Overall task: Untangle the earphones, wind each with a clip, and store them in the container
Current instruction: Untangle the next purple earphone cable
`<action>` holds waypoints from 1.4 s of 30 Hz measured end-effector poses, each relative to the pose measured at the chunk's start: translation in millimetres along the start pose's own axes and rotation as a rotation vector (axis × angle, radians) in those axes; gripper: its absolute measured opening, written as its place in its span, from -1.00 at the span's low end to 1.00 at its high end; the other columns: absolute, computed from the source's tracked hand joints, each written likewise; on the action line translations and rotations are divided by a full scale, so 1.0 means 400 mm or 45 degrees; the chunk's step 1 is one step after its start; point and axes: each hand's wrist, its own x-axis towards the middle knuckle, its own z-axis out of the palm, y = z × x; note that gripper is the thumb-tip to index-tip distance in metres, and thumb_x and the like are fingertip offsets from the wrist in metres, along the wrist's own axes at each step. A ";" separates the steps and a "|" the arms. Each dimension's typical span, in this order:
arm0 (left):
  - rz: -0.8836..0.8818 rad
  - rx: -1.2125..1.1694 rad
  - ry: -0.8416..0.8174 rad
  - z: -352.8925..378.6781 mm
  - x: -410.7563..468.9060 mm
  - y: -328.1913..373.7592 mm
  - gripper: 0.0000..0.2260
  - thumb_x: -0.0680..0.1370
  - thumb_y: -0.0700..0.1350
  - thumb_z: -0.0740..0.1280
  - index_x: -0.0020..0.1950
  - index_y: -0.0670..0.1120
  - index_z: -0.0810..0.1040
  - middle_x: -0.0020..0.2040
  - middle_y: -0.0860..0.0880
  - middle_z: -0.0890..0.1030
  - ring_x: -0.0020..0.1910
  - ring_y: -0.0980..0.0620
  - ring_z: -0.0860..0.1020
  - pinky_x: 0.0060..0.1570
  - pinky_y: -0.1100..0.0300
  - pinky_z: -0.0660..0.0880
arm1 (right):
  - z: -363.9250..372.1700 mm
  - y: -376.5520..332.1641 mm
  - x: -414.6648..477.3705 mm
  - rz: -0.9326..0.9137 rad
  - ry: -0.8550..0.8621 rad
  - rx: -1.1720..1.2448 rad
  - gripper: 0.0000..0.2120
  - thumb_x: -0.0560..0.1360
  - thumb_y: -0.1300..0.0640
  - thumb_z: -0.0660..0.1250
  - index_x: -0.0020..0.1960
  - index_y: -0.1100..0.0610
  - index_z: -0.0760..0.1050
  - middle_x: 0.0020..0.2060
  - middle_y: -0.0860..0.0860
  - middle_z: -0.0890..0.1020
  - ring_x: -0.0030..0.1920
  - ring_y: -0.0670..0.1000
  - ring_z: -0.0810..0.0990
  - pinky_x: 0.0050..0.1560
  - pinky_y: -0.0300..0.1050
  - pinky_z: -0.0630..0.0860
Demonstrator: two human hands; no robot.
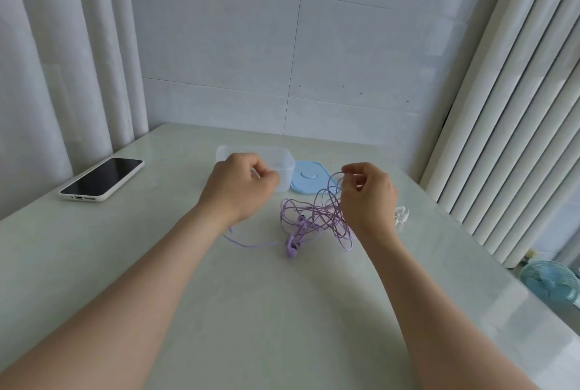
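Note:
A tangle of purple earphones (pixel 309 223) lies on the pale table (pixel 251 311), its earbuds bunched near the front of the heap. My right hand (pixel 368 195) pinches a raised loop of the purple cable above the tangle. My left hand (pixel 241 187) is curled in front of the clear plastic container (pixel 284 163); one strand of cable runs from under its wrist back to the heap, and what its fingers hold is hidden. The container's blue lid (pixel 309 176) lies flat to the right of it. A white clip (pixel 401 215) peeks out behind my right wrist.
A phone (pixel 103 178) in a white case lies face up at the table's left edge. Curtains hang at the left and right, a tiled wall stands behind the table. A small blue fan (pixel 549 280) sits on the floor at the lower right.

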 end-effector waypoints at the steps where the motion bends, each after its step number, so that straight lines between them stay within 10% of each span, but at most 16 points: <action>1: 0.056 0.217 -0.030 -0.002 -0.006 -0.003 -0.83 0.48 0.08 0.37 -0.23 0.02 0.61 -0.33 0.13 0.65 -0.20 0.08 0.59 -0.22 0.19 0.45 | 0.001 0.001 0.001 0.028 -0.004 0.017 -0.75 0.60 0.24 0.27 0.13 0.08 0.68 -0.22 -0.09 0.67 -0.09 0.02 0.64 0.01 -0.14 0.51; 7: 0.141 0.463 -0.446 -0.004 -0.008 -0.020 -0.69 0.38 0.21 0.33 -0.27 -0.01 0.67 -0.34 0.10 0.63 -0.20 0.06 0.61 -0.12 0.15 0.57 | 0.008 0.004 0.008 0.042 -0.045 0.044 -0.64 0.54 0.26 0.25 0.26 0.10 0.66 -0.05 -0.01 0.74 0.02 0.06 0.66 0.06 -0.16 0.44; 11: 0.221 0.504 -0.590 -0.009 -0.017 -0.013 -0.67 0.21 0.42 0.36 -0.28 0.23 0.71 -0.12 0.11 0.62 0.05 0.06 0.51 0.03 0.12 0.52 | 0.001 0.009 0.002 -0.059 -0.034 -0.229 -0.79 0.46 0.40 0.15 -0.15 0.26 0.54 -0.26 0.17 0.58 -0.12 0.27 0.39 -0.21 -0.01 0.23; 14: 0.271 0.681 -0.600 -0.009 -0.032 -0.004 -0.63 0.15 0.56 0.47 -0.27 0.35 0.68 0.01 0.19 0.47 0.13 0.03 0.32 0.11 0.08 0.32 | -0.014 0.012 0.003 -0.073 0.003 -0.443 -0.66 0.53 0.29 0.24 0.17 0.09 0.70 0.05 0.10 0.67 0.13 0.20 0.56 -0.08 -0.08 0.35; 18: 0.279 0.676 -0.550 -0.003 -0.028 -0.010 -0.70 0.24 0.41 0.54 -0.24 0.25 0.69 -0.03 0.17 0.50 0.12 0.04 0.31 0.01 0.08 0.27 | -0.028 -0.029 -0.010 -0.283 -0.006 -0.108 -0.82 0.45 0.26 0.35 -0.06 0.06 0.68 -0.38 -0.08 0.62 -0.35 -0.07 0.55 -0.20 -0.20 0.39; 22: 0.265 0.657 -0.521 0.005 -0.020 -0.030 -0.75 0.32 0.30 0.50 -0.20 0.16 0.67 -0.05 0.18 0.56 0.11 0.09 0.32 0.07 0.10 0.28 | -0.063 -0.096 -0.054 -0.263 -0.680 0.274 -0.87 0.40 0.31 0.34 -0.26 0.17 0.63 -0.59 0.09 0.52 -0.60 0.05 0.42 -0.43 -0.20 0.39; 25: 0.227 0.653 -0.526 0.005 -0.014 -0.041 -0.71 0.37 0.34 0.46 -0.12 0.16 0.66 -0.04 0.20 0.60 0.12 0.10 0.33 0.05 0.08 0.25 | -0.063 -0.091 -0.061 -0.253 -1.183 -0.173 -0.90 0.41 0.21 0.39 -0.25 0.16 0.66 -0.54 0.12 0.53 -0.61 0.08 0.43 -0.52 -0.19 0.39; 33: 0.163 0.652 -0.451 0.006 -0.012 -0.036 -0.73 0.50 0.20 0.31 -0.17 0.03 0.62 -0.14 0.13 0.65 0.13 0.00 0.31 -0.10 0.03 0.17 | -0.037 -0.025 -0.029 -0.499 -0.758 -0.484 -0.96 0.31 0.01 0.50 -0.23 -0.09 0.70 -0.49 -0.12 0.49 -0.41 -0.12 0.46 -0.05 -0.06 0.64; 42: 0.048 0.487 -0.485 -0.001 -0.002 -0.021 -0.68 0.57 0.07 0.27 -0.31 -0.02 0.61 -0.35 0.02 0.48 0.05 -0.08 0.42 0.11 0.03 0.28 | 0.013 0.003 -0.039 -0.586 -0.631 -0.327 -0.74 0.47 -0.11 0.53 -0.21 -0.15 0.45 -0.39 -0.13 0.53 -0.34 -0.09 0.50 -0.08 0.06 0.62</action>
